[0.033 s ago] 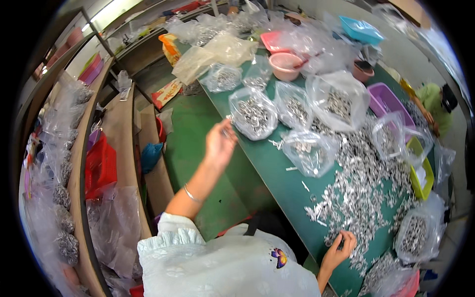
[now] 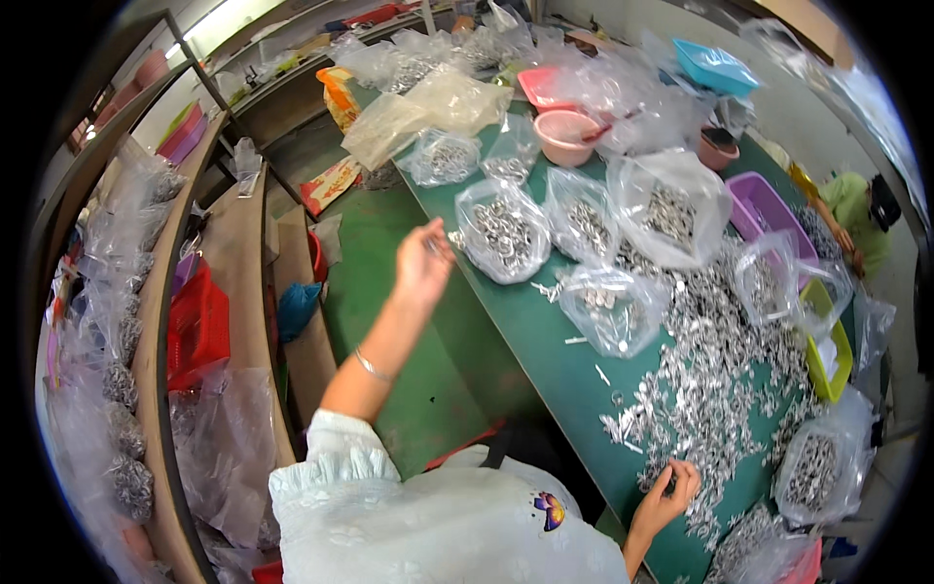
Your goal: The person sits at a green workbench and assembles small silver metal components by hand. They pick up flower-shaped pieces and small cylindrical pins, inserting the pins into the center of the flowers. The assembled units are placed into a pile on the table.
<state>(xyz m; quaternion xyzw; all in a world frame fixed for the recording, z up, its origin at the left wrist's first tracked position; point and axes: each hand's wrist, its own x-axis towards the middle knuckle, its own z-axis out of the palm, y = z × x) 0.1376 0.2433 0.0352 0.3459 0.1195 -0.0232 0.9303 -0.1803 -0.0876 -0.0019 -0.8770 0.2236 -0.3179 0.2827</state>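
In the head view, has drawn the left hand (image 2: 424, 261) slightly farther from the bag (image 2: 503, 232) at its two o'clock, probably ending a reach there; cannot tell whether pinching anything with those curled fingers. Curves the right hand (image 2: 671, 489) over the parts (image 2: 705, 380) on the desk (image 2: 530, 326), toward four o'clock; cannot tell there either. Can count one purple basin (image 2: 764, 200), one lime basket (image 2: 832, 384), at least six bags; cannot number the parts.

No readable text, label, number or sign anywhere. Markings on flat red-and-yellow packaging (image 2: 331, 185) and on crumpled orange-and-white plastic bag (image 2: 340, 97) too small, too blurred to make out.
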